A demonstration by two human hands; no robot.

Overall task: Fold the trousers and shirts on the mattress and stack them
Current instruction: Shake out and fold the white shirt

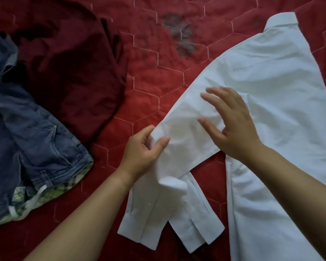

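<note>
The sleeve (184, 117) of the white shirt (271, 81), slanting leftward, is pinched by the left hand (145, 151), the right hand (231, 125) being held open over it.

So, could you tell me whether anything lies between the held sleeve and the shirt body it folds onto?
Only the right hand, spread over the sleeve; the left hand pinches its edge, and the white shirt carries nothing else.
</note>
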